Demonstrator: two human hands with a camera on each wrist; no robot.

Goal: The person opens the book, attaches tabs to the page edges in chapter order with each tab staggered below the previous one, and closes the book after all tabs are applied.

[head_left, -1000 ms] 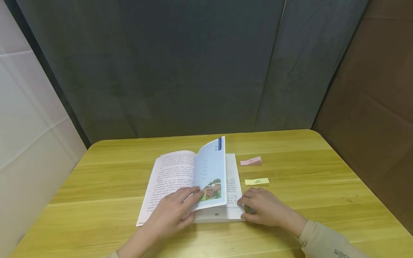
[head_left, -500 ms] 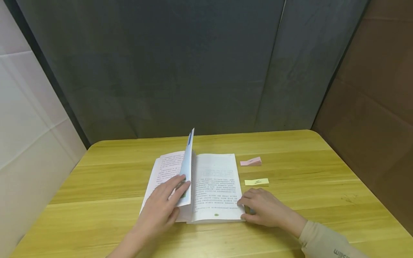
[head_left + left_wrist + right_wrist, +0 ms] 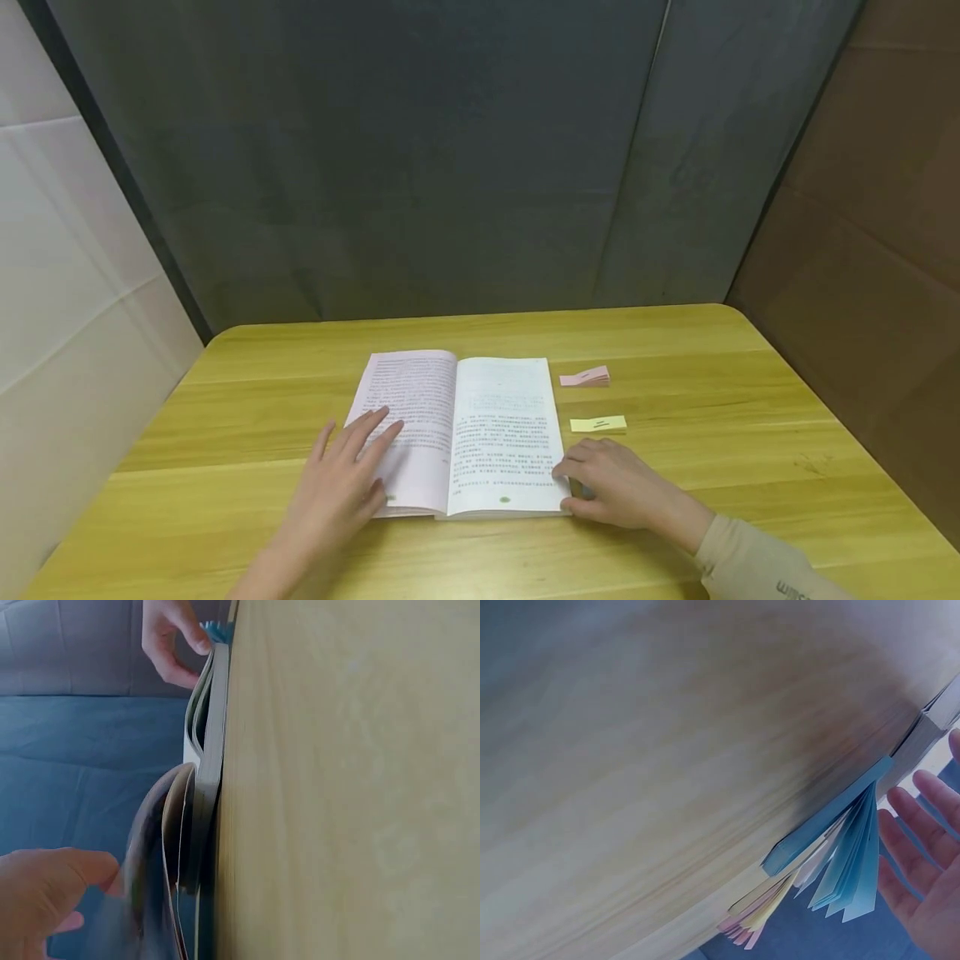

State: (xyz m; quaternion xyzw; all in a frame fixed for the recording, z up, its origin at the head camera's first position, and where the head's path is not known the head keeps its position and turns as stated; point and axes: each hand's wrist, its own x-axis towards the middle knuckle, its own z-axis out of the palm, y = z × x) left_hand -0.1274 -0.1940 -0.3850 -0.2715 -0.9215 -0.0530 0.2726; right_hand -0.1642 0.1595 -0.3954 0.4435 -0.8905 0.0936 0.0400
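Observation:
An open book [image 3: 504, 433] lies on the wooden table, with printed text on its pages. My left hand [image 3: 341, 479] is over the left page [image 3: 416, 383], fingers spread. In the left wrist view, its thumb [image 3: 56, 877] is near a curved, blurred page [image 3: 146, 832]. My right hand [image 3: 615, 483] rests at the book's lower right edge, its fingertips on the page margin. In the right wrist view its fingers [image 3: 911, 851] look loosely extended beside a fanned pad of blue paper slips [image 3: 847, 855], which the hand mostly hides from the head view.
To the right of the book lie a yellow pad of slips [image 3: 597, 424] and, farther back, a pink pad [image 3: 585, 377], both with dark marks. A dark cloth wall [image 3: 450, 167] stands behind the table [image 3: 262, 400].
The left hand has swept leftward, turning the picture page over from right to left. That page now lies down, and a pinkish text page shows on the left. The right hand has stayed put.

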